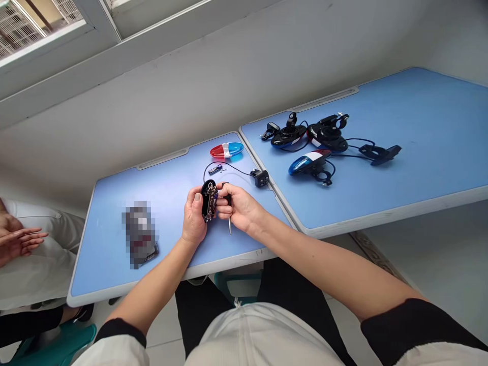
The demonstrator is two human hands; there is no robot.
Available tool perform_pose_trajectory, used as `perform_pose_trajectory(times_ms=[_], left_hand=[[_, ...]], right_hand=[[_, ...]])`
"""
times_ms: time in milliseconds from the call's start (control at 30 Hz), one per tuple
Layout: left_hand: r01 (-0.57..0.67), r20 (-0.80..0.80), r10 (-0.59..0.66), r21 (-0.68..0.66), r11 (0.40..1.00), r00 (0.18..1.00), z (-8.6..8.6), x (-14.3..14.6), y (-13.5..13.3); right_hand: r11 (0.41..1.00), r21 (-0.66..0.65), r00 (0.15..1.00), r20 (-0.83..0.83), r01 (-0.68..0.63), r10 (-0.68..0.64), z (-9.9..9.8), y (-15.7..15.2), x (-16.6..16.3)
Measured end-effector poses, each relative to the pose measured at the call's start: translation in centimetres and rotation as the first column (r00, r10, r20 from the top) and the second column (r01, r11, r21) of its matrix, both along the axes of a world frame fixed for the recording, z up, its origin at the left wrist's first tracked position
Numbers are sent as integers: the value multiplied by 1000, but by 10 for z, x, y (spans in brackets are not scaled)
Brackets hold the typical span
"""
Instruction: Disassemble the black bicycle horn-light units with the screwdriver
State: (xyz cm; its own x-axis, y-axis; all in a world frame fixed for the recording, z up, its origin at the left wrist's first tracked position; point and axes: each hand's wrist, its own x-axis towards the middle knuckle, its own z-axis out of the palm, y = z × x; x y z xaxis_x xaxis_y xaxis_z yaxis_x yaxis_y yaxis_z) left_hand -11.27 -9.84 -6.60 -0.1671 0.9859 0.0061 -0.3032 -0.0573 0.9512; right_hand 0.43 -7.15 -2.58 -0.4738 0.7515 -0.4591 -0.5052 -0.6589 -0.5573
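Note:
My left hand (195,216) is closed around an opened black bike-light housing (208,201), whose circuit board and wires show. My right hand (238,203) touches the housing's right side with its fingertips and grips a screwdriver (230,224), its metal shaft pointing down toward me. A black cable runs from the housing to a button switch (260,177) on the table. Beyond my hands lies the red-and-blue lens cover (226,150). Between the cover and my hands rests a battery (215,170), with a small screw (223,171) beside it.
Several whole bike lights with clamps and cables, one blue-and-red light (309,161) among them, lie on the right table (430,147). A blurred-out dark object (141,234) sits on the left table (110,203). Another person's hand (19,241) is at the far left.

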Motion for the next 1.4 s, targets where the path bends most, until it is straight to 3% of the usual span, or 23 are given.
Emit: perform_pose_trajectory(times_ms=[200, 333, 533, 900, 1400], left_hand=[[23, 15, -22, -27, 999, 1000, 3, 1, 3], [49, 18, -48, -48, 998, 999, 2, 0, 3], [21, 34, -20, -56, 998, 999, 1, 0, 3], [35, 33, -32, -77, 996, 999, 5, 1, 2], [11, 14, -10, -38, 999, 1000, 1, 0, 3]], right_hand=[[998, 45, 996, 73, 54, -57, -12, -5, 2], [998, 54, 1000, 26, 8, -9, -12, -5, 4], [991, 130, 999, -28, 41, -37, -18, -8, 2], [1000, -5, 997, -71, -21, 20, -13, -7, 5], [997, -50, 992, -104, 63, -68, -10, -8, -1]])
